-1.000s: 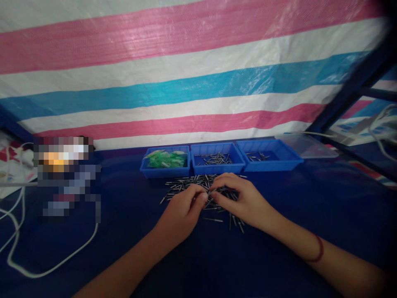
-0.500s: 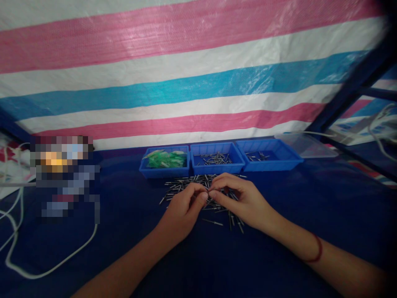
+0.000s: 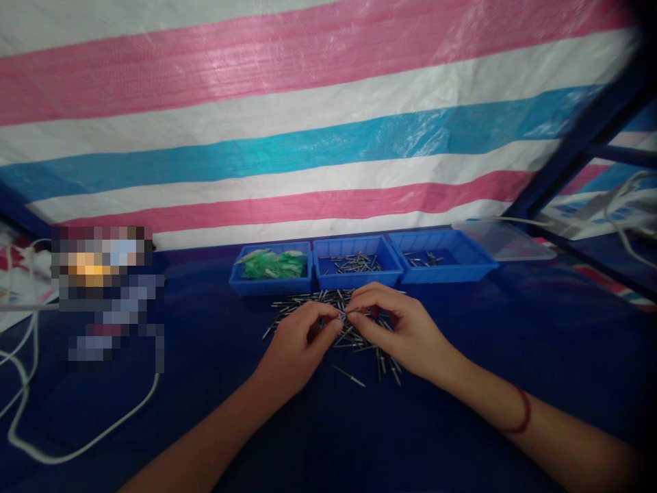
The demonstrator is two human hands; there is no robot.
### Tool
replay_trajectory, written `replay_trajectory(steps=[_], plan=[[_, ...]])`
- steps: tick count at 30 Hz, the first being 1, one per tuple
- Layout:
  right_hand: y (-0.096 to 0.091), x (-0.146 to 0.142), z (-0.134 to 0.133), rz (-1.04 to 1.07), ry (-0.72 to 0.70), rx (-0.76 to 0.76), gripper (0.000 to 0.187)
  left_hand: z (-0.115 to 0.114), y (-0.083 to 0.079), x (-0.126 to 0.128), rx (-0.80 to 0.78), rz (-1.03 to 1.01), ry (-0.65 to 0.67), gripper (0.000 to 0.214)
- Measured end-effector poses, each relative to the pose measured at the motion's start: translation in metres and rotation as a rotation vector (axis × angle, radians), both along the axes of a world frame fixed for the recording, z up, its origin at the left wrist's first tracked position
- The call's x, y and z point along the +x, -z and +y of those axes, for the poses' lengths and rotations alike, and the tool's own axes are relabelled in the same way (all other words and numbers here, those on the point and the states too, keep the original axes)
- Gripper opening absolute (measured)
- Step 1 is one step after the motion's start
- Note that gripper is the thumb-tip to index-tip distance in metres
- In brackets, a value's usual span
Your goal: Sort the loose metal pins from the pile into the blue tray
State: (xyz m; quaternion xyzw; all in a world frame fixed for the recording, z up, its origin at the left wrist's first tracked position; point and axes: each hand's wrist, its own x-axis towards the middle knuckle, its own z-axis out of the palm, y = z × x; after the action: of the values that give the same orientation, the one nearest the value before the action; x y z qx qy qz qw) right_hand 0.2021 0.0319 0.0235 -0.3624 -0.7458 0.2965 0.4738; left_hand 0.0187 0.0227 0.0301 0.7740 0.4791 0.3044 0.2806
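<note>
Over a loose pile of metal blind rivets, my two hands meet with their fingertips almost touching. The thumb and index finger of my left hand are pinched together at the pile's near side. My right hand is pinched likewise, with its fingers curled. Whatever is between the fingertips is too small to make out. Both hands hide part of the pile. One single rivet lies apart on the dark blue tabletop, just in front of the others.
Behind the pile stand three blue bins: the left bin contains green plastic packets, the middle bin and right bin some rivets. A clear sheet lies at right. A white cable loops at left. Striped sheeting hangs behind.
My fingertips have drawn slightly apart, both hands still pinched over the pile. The single rivet in front looks more slanted and slightly nearer to me. The bins show no clear change.
</note>
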Motion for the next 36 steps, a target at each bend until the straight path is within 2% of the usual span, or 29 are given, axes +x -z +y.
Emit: replay_trajectory(steps=[7,12,15,17,19,23,26,29,31,34,36], plan=[[0.003,0.003,0.003,-0.069,0.037,0.047,0.01,0.001,-0.001,-0.001,0.03,-0.032,-0.042,0.014],[0.005,0.001,0.003,-0.235,0.041,0.105,0.01,0.001,0.002,-0.003,0.086,-0.002,-0.054,0.014],[0.0,0.007,0.006,-0.324,0.081,0.167,0.012,0.001,0.0,-0.005,0.133,0.078,-0.019,0.027],[-0.007,0.018,0.013,-0.339,0.197,0.233,0.013,0.002,-0.006,-0.007,0.236,0.22,0.059,0.039],[-0.014,0.035,0.023,-0.349,0.364,0.301,0.014,0.003,-0.015,-0.008,0.367,0.418,0.186,0.032],[-0.019,0.075,0.046,-0.457,0.673,0.369,0.016,0.0,-0.025,-0.004,0.381,0.644,0.427,0.026],[-0.016,0.09,0.057,-0.502,0.798,0.345,0.02,-0.003,-0.02,-0.001,0.391,0.69,0.52,0.024],[-0.014,0.087,0.057,-0.446,0.759,0.29,0.023,-0.002,-0.011,0.001,0.439,0.685,0.543,0.011],[-0.016,0.077,0.051,-0.4,0.688,0.277,0.02,0.003,-0.007,0.003,0.479,0.653,0.511,0.012],[-0.019,0.056,0.036,-0.363,0.493,0.263,0.014,0.016,-0.008,0.006,0.496,0.576,0.379,0.016],[-0.019,0.041,0.024,-0.351,0.315,0.199,0.018,0.025,-0.009,0.007,0.487,0.508,0.269,0.019]])
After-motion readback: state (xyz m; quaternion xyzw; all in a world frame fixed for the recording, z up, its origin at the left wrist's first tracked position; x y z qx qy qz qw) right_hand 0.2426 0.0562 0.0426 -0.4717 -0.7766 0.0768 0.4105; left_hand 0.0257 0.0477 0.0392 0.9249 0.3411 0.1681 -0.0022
